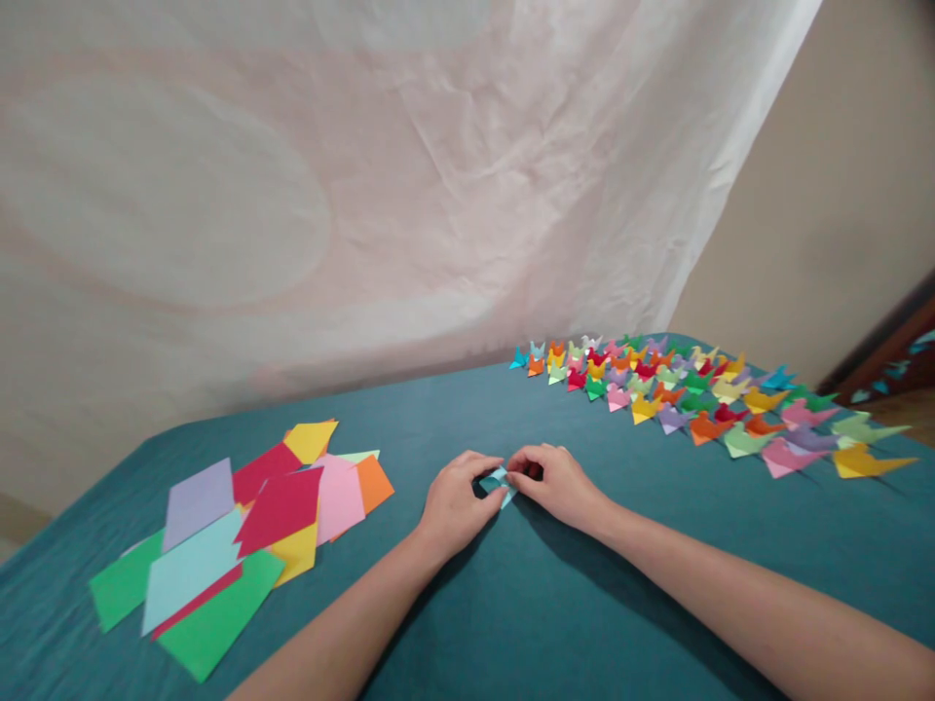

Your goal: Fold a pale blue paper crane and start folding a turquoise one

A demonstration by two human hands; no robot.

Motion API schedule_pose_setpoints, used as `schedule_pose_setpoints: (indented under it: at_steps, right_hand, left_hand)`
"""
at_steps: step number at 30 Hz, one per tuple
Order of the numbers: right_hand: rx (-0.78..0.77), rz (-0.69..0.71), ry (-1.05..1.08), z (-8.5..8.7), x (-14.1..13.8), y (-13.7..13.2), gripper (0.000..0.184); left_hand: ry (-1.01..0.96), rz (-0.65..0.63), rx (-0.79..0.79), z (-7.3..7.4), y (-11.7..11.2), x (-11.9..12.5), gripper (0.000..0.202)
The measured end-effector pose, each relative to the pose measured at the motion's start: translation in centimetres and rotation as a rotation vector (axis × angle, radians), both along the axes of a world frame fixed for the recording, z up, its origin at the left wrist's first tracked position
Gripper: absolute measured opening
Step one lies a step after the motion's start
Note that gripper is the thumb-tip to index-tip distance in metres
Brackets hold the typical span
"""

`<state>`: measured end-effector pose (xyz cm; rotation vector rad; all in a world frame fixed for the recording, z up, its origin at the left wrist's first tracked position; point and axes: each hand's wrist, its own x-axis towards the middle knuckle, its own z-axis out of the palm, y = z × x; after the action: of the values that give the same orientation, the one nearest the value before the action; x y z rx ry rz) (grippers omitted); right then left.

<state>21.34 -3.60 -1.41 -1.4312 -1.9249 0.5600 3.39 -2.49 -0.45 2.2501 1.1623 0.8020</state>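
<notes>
A small light-blue folded paper piece [500, 484] lies on the teal cloth between both hands. My left hand [459, 504] pinches its left side, fingers curled around it. From the right, my right hand [556, 482] grips the same piece with fingertips pressed together on it. Most of the paper is hidden under the fingers.
A loose pile of flat coloured paper sheets [241, 531] lies at the left. Rows of several folded paper birds [687, 394] in many colours fill the far right of the teal table [526, 604]. A pale wrinkled sheet [365, 195] hangs behind.
</notes>
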Motion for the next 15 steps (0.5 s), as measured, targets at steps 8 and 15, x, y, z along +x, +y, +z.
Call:
schedule_pose_setpoints:
  at_steps: [8, 15]
  right_hand:
    - [0.125, 0.002, -0.162, -0.07, -0.09, -0.4, 0.005]
    - [0.249, 0.036, -0.319, -0.29, -0.21, -0.52, 0.01]
  left_hand:
    - [0.026, 0.01, 0.011, -0.03, 0.0, 0.32, 0.03]
    - [0.06, 0.033, 0.05, -0.35, 0.04, 0.44, 0.028]
